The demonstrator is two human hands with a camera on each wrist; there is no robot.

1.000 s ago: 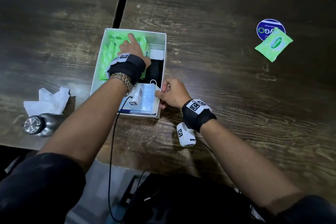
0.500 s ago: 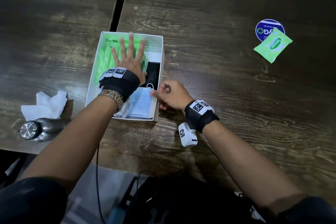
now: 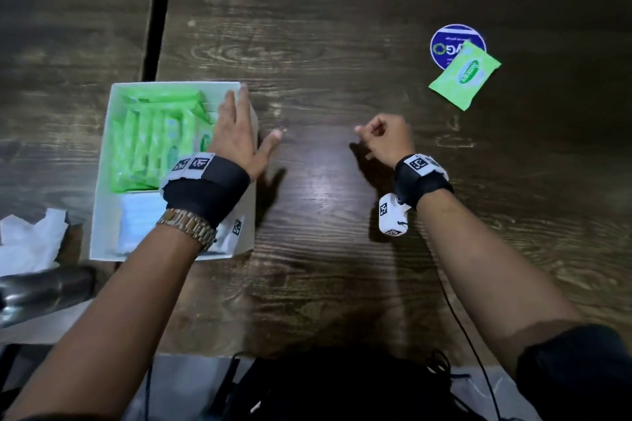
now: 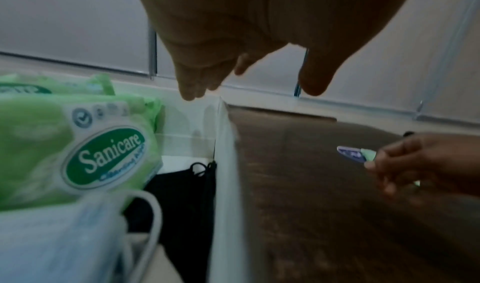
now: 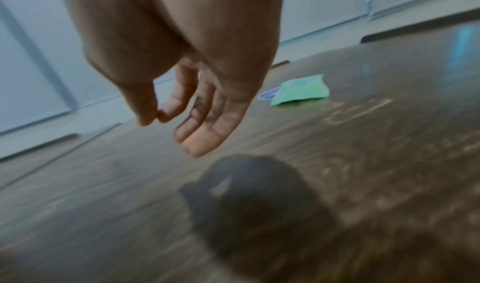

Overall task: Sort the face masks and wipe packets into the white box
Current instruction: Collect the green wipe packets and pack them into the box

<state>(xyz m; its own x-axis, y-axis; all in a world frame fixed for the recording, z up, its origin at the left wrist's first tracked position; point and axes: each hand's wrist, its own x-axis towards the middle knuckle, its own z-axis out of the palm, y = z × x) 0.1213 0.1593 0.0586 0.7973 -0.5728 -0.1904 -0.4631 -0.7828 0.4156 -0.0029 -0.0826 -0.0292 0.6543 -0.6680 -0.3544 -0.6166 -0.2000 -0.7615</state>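
The white box (image 3: 102, 181) stands at the left of the table. Green wipe packets (image 3: 154, 133) stand in a row in its far part, and light blue face masks (image 3: 136, 225) lie in its near part. A black mask (image 4: 182, 195) lies beside the box wall (image 4: 223, 174) and a Sanicare packet (image 4: 78, 143). My left hand (image 3: 244, 126) hovers flat over the box's right wall with straight fingers, holding nothing. My right hand (image 3: 383, 137) is above the bare table, fingers loosely curled and empty. One green wipe packet (image 3: 465, 73) lies far right, well beyond the right hand (image 5: 182, 113).
The loose packet partly covers a round blue sticker (image 3: 448, 41). A crumpled white tissue (image 3: 27, 236) and a metal bottle (image 3: 41, 290) lie left of the box. A dark gap (image 3: 160, 10) splits the two tabletops. A black bag (image 3: 342, 386) sits below the near edge.
My left hand came off the green packets and moved right, over the box's right wall. My right hand left the box's near corner and moved right over the table.
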